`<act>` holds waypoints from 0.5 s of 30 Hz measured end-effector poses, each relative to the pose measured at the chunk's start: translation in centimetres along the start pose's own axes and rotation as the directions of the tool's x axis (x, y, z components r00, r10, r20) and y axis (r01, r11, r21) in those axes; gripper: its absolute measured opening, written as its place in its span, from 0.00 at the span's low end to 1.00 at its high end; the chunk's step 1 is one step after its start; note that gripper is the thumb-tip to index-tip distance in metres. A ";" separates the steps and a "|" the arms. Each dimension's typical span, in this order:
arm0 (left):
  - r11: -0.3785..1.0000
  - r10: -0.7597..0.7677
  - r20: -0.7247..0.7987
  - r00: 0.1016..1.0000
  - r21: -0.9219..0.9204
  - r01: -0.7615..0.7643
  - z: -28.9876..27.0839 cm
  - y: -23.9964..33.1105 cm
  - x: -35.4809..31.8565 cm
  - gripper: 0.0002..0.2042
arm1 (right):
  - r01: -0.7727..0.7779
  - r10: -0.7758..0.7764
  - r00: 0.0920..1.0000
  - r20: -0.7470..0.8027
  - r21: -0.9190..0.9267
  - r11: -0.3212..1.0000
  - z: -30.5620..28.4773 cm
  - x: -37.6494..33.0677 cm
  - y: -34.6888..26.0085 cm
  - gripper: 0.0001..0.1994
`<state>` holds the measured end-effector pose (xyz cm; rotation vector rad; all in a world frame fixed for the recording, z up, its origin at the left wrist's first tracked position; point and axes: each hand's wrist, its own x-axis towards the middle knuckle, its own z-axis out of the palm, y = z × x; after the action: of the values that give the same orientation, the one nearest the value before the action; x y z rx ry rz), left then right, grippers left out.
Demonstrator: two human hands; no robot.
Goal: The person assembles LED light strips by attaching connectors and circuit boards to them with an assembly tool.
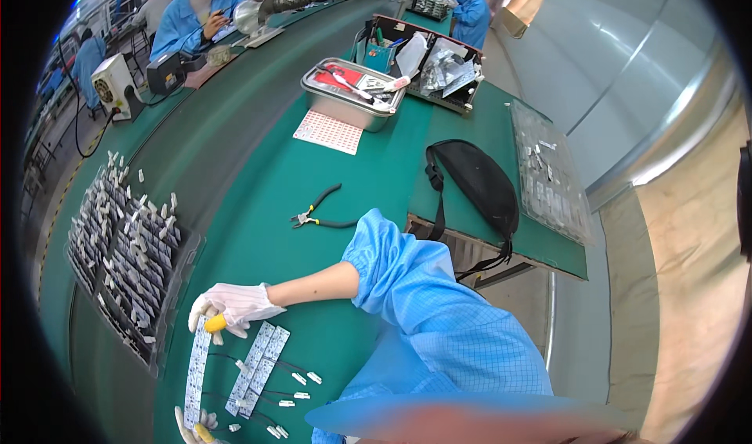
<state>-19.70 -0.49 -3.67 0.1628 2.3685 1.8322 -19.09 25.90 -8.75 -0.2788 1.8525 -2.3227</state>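
Note:
My right hand point(233, 307), in a white glove with yellow fingertips, is closed on the upper end of a narrow white circuit board strip point(197, 373). At the strip's lower end is my left hand point(197, 428), gloved the same way, its fingers closed around that end and partly cut off by the picture's rim. Just right of the held strip, more circuit board strips point(257, 370) lie side by side on the green mat. Thin dark wires run from the boards to small white connectors point(299, 379).
A tray point(176, 319) packed with wired boards stands at left. Cutting pliers point(319, 211) lie on the green bench point(262, 232). Beyond are a metal box point(352, 113), a crate of parts point(446, 95), a black waist bag point(478, 185) and a clear tray point(548, 174). Co-workers point(196, 17) are farther off.

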 end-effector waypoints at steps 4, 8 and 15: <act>1.000 0.027 -0.004 1.000 -0.004 -0.027 -0.1 0.5 0.3 0.20 | 0.014 -0.014 1.000 0.025 0.000 1.000 0.7 0.1 -0.5 0.16; 0.999 0.034 -0.006 0.999 -0.009 -0.034 -0.1 0.4 0.5 0.20 | -0.002 0.002 1.000 0.012 0.006 1.000 0.9 0.6 -0.1 0.16; 1.000 0.028 0.000 1.000 -0.008 -0.028 0.1 0.0 0.8 0.20 | -0.003 0.002 1.000 0.030 0.023 1.000 0.7 0.6 0.1 0.16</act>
<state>-20.47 -0.30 -3.77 0.1959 2.3702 1.8534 -19.47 25.08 -8.63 -0.3066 1.8102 -2.3236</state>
